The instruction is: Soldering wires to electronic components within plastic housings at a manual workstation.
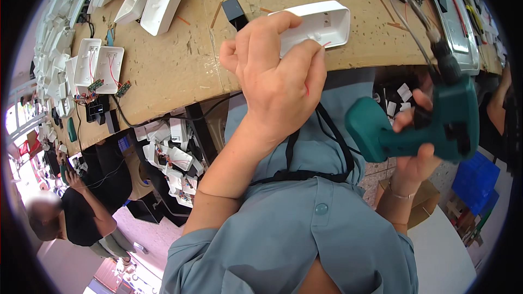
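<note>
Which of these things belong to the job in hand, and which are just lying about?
Seemingly in use:
green power drill, in the right hand
white plastic casing, by the left hand

Seemingly just lying about:
black box
wired white casings
heaped white casings

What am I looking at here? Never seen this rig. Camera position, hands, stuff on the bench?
There's no robot: these are a person's bare hands. The single picture comes from a fisheye camera on that person's head, looking down, so straight edges bend near the rim.

The right hand holds a green power driver. The left hand is at an open white shell; its exact grip is hidden.

Also on the brown bench: a small black block, more white shells and green circuit boards on red wires. Another person is at lower left.
</note>
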The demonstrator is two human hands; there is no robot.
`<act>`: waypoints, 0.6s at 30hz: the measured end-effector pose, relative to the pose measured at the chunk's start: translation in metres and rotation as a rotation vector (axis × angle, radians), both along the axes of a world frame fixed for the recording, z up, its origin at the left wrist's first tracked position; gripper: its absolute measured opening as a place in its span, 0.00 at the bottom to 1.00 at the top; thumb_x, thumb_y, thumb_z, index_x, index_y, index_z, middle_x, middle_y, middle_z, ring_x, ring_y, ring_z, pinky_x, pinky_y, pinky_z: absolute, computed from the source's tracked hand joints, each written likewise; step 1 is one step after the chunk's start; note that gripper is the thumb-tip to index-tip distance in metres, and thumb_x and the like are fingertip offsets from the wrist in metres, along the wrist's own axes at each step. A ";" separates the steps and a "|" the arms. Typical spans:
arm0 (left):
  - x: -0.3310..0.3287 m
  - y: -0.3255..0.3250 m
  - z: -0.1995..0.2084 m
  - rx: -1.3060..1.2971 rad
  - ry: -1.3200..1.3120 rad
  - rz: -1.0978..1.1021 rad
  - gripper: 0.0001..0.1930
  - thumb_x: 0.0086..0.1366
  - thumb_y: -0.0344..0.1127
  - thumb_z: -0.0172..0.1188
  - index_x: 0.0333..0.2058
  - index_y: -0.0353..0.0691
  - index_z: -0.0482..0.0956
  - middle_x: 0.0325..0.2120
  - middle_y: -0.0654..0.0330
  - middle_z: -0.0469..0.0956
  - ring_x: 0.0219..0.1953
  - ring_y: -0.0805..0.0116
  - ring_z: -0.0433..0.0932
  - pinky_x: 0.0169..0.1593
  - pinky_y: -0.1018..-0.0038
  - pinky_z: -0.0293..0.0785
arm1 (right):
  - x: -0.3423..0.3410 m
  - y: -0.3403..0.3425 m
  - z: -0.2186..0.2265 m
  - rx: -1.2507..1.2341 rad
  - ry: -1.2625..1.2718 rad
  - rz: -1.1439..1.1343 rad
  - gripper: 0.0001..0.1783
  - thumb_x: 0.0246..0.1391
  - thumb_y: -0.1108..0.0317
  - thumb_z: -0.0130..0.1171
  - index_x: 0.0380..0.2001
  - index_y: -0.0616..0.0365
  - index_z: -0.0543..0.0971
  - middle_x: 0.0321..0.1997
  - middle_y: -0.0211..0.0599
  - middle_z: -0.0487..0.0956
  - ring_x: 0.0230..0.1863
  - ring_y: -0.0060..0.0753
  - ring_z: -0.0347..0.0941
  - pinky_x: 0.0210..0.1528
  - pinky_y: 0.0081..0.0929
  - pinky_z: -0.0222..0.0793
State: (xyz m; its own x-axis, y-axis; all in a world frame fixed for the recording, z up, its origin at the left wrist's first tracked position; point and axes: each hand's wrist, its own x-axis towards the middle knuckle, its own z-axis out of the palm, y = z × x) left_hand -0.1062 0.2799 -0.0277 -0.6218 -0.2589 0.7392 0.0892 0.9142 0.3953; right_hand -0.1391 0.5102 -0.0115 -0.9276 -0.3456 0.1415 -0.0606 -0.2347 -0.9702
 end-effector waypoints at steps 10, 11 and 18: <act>-0.012 0.003 0.007 0.006 -0.138 0.024 0.03 0.44 0.29 0.63 0.21 0.42 0.78 0.39 0.56 0.72 0.41 0.61 0.68 0.47 0.69 0.55 | 0.042 0.018 0.005 0.290 -0.017 -0.081 0.45 0.38 0.46 0.66 0.49 0.72 0.64 0.45 0.53 0.72 0.27 0.26 0.73 0.25 0.15 0.67; -0.010 0.002 0.011 0.004 -0.137 0.022 0.03 0.44 0.29 0.63 0.21 0.42 0.78 0.39 0.56 0.72 0.41 0.61 0.68 0.47 0.69 0.55 | 0.043 0.018 0.004 0.293 -0.022 -0.061 0.44 0.38 0.46 0.66 0.49 0.72 0.64 0.45 0.53 0.72 0.28 0.26 0.73 0.26 0.15 0.67; -0.003 -0.020 0.024 -0.019 -0.224 -0.240 0.03 0.42 0.28 0.64 0.19 0.41 0.78 0.41 0.57 0.72 0.45 0.58 0.68 0.49 0.67 0.57 | 0.036 0.017 0.002 0.168 -0.015 -0.060 0.41 0.40 0.50 0.66 0.49 0.72 0.63 0.45 0.54 0.71 0.28 0.28 0.73 0.26 0.18 0.69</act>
